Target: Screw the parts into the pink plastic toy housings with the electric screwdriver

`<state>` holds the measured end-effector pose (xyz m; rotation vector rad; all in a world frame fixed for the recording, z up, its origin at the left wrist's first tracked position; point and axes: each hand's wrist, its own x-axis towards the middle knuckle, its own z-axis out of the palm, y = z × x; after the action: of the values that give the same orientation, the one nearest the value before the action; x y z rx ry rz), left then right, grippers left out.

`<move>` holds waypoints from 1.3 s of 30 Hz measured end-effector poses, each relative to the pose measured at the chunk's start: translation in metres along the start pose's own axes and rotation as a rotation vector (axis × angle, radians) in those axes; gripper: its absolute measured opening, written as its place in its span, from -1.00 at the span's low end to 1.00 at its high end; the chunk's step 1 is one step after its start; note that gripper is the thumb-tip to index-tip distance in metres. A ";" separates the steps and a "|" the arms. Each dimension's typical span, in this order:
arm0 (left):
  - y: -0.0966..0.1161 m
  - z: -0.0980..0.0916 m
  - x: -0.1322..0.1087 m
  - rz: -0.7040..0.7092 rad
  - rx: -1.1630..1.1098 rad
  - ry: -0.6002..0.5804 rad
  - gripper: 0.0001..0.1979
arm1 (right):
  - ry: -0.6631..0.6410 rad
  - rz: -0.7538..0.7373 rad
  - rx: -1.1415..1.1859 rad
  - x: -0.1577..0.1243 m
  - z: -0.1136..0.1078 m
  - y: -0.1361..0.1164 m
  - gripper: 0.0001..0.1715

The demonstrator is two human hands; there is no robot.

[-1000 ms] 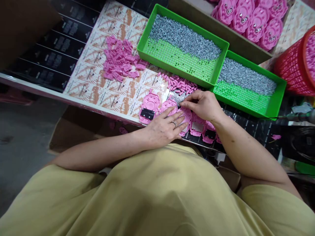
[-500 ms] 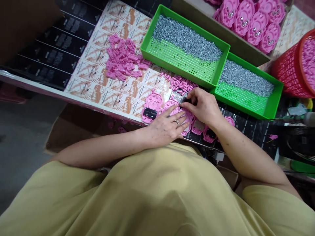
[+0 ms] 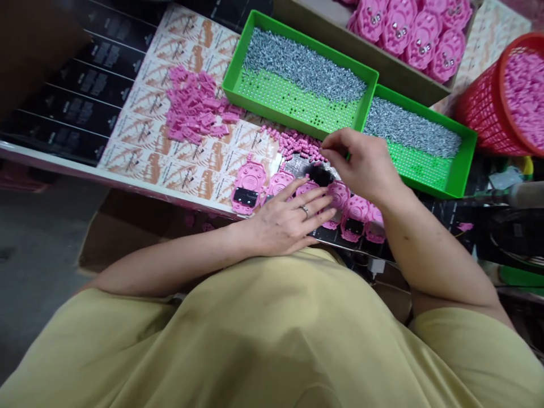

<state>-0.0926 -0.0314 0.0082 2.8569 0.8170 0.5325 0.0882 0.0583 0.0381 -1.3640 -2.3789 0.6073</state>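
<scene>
Over pink casings [image 3: 251, 179] (some hidden), left hand [image 3: 288, 222] lies spread; right hand [image 3: 362, 161] curled, grip impossible to tell.

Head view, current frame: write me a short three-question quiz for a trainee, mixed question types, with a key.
1. Which hand is spread over the row of pink casings? A) left B) right
2. True or false: the red basket holds pink pieces.
3. What colour are the small pieces heaped in both green trays?

Key:
1. A, the left hand.
2. True.
3. Silver-grey.
</scene>
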 end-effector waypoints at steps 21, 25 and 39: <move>0.012 0.025 0.005 0.125 0.067 0.015 -0.71 | -0.128 0.297 0.338 -0.036 0.008 0.036 -0.82; 0.011 0.026 0.006 0.130 0.058 0.060 -0.73 | -0.149 0.262 0.262 -0.035 0.010 0.034 -0.82; 0.010 0.028 0.009 0.134 0.056 0.071 -0.74 | -0.081 0.020 -0.147 -0.017 -0.001 0.015 -0.80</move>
<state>-0.0706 -0.0355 -0.0131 2.9756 0.6639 0.6397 0.1079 0.0508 0.0295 -1.4509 -2.5209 0.5113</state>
